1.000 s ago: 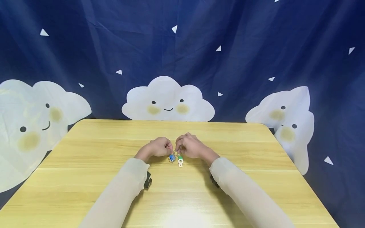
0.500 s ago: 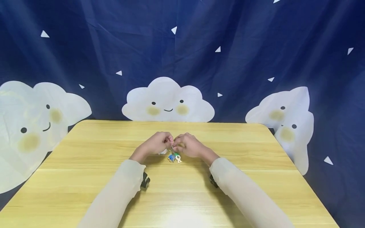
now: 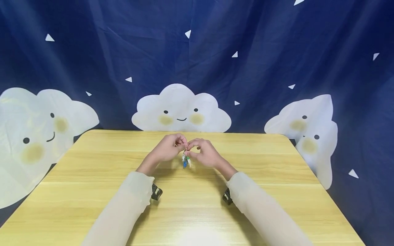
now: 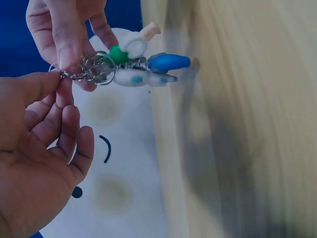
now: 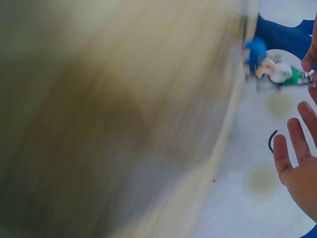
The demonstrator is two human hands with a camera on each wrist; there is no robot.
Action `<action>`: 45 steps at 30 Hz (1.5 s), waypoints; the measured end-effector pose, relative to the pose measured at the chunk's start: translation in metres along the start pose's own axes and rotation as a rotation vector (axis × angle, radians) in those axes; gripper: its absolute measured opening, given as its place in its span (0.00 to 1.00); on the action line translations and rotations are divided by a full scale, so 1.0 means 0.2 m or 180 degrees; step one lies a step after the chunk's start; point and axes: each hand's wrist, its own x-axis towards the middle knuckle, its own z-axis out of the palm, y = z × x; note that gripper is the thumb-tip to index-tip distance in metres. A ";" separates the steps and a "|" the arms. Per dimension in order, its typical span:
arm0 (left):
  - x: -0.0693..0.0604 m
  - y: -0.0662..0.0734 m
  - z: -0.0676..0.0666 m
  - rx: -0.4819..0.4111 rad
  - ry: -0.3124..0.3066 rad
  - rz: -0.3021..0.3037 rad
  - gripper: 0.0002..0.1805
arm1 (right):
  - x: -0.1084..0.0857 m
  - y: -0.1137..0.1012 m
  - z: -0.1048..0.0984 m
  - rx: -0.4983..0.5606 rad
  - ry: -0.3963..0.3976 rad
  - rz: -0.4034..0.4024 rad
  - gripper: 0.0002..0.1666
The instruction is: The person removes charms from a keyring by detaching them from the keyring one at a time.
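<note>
A bunch of keychains (image 4: 101,69) hangs between my two hands, above the table. Its metal rings and chain carry a blue figure (image 4: 168,62), a green and white ring-shaped figure (image 4: 133,44) and a white charm with blue spots (image 4: 131,78). My left hand (image 3: 168,147) pinches the chain's upper end between thumb and forefinger, its other fingers loosely curled. From the other side, my right hand (image 3: 205,153) pinches the chain beside the rings. The right wrist view cuts off its fingertips, and its other fingers (image 5: 297,139) are spread.
The light wooden table (image 3: 197,198) stretches below both hands. Behind it hangs a dark blue curtain (image 3: 209,61) with white clouds and small triangles. A black wrist camera (image 3: 157,192) is under the left sleeve, another (image 3: 227,197) under the right.
Both hands have come closer together and risen, lifting the keychains. The figures lay spread near the tabletop before; now they dangle in a tight bunch.
</note>
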 end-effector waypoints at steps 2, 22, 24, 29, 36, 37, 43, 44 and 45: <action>0.00 0.01 0.00 -0.0030 0.0117 -0.0030 0.03 | 0.00 -0.01 0.00 0.0014 0.0120 -0.0012 0.05; 0.00 0.14 -0.04 -0.0359 0.0669 -0.0141 0.02 | -0.02 -0.05 -0.11 0.0141 0.0944 -0.0159 0.06; 0.00 0.14 -0.04 -0.0401 0.0673 -0.0141 0.02 | -0.02 -0.07 -0.13 0.0204 0.1019 -0.0176 0.06; -0.02 0.15 -0.03 -0.0465 0.0676 -0.0090 0.02 | -0.02 -0.10 -0.15 0.0310 0.1141 -0.0208 0.05; -0.06 0.21 -0.01 -0.0542 0.0750 0.0170 0.09 | -0.05 -0.14 -0.16 0.0268 0.1238 -0.0262 0.05; -0.06 0.22 -0.01 -0.0540 0.0767 0.0234 0.09 | -0.05 -0.14 -0.16 0.0253 0.1253 -0.0273 0.05; -0.05 0.26 0.02 -0.0362 0.0956 0.0444 0.07 | -0.07 -0.19 -0.19 0.0263 0.1314 -0.0341 0.05; -0.05 0.27 0.02 -0.0324 0.0986 0.0446 0.06 | -0.07 -0.19 -0.19 0.0282 0.1318 -0.0344 0.05; -0.06 0.27 0.03 -0.0298 0.1010 0.0450 0.06 | -0.07 -0.20 -0.20 0.0306 0.1314 -0.0347 0.05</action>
